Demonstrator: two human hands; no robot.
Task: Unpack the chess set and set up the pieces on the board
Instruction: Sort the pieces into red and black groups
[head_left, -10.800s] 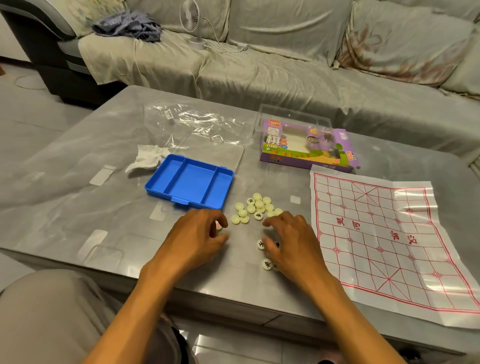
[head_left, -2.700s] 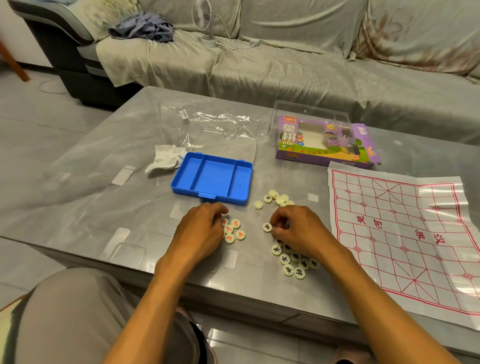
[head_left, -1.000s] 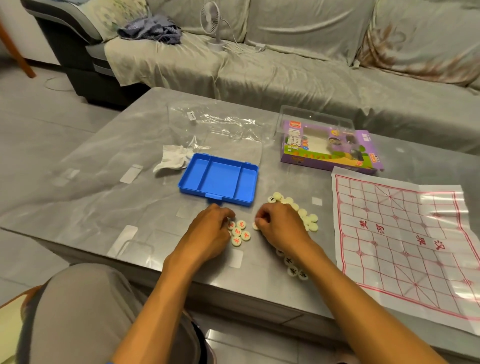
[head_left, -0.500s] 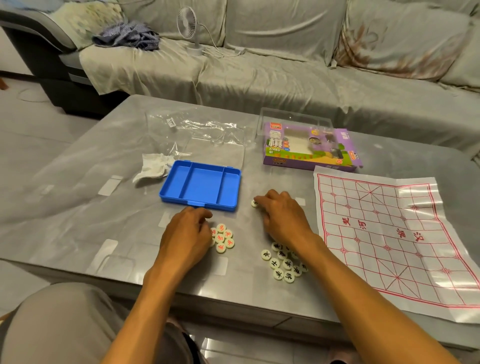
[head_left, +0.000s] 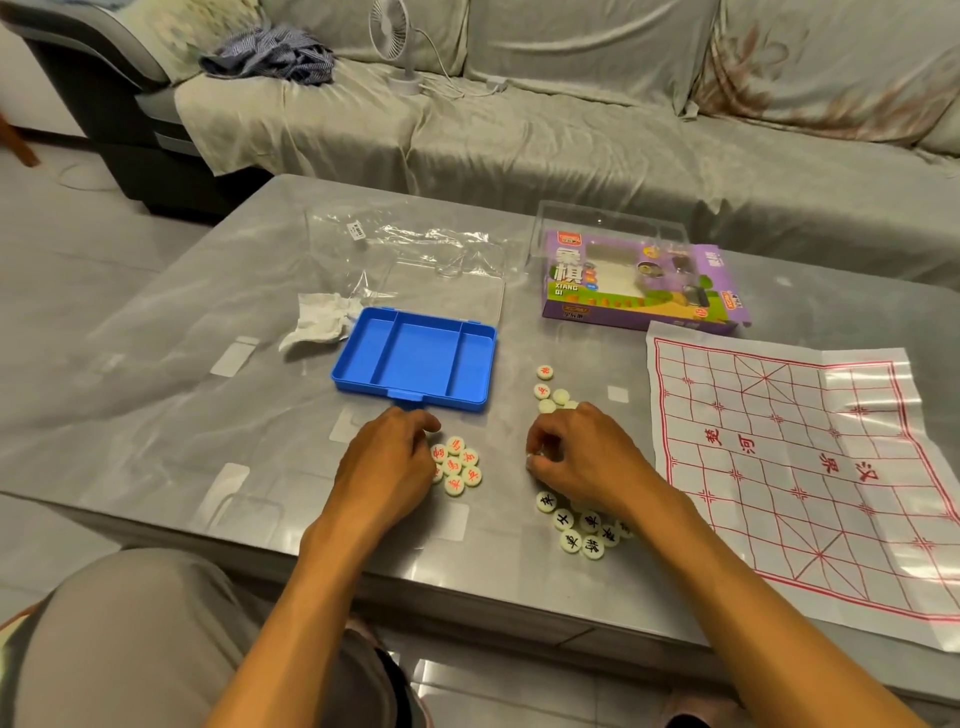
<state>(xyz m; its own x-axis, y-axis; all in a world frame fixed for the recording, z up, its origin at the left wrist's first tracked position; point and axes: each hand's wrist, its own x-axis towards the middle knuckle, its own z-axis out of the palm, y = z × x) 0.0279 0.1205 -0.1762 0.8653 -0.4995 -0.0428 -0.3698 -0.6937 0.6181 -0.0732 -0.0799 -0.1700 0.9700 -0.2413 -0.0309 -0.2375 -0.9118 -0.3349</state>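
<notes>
The paper chess board (head_left: 805, 467), white with red lines, lies flat on the right of the table. My left hand (head_left: 387, 462) rests with loosely curled fingers against a cluster of red-lettered round pieces (head_left: 460, 465). My right hand (head_left: 582, 457) is curled, and its fingertips pinch a pale chess piece just above the table. Several black-lettered pieces (head_left: 576, 527) sit in a group below my right wrist. A few more pieces (head_left: 550, 395), some blank side up, lie just beyond my right hand.
An empty blue tray (head_left: 415, 358) sits beyond my left hand, with its clear lid (head_left: 441, 291), a plastic bag (head_left: 405, 244) and a crumpled tissue (head_left: 317, 327) behind it. The purple box (head_left: 639, 280) lies at the back. A sofa with a small fan (head_left: 395, 41) stands past the table.
My right hand has drawn back from the far pile of pieces toward me and now sits between the two sorted groups. My left hand has stayed by the red pieces.
</notes>
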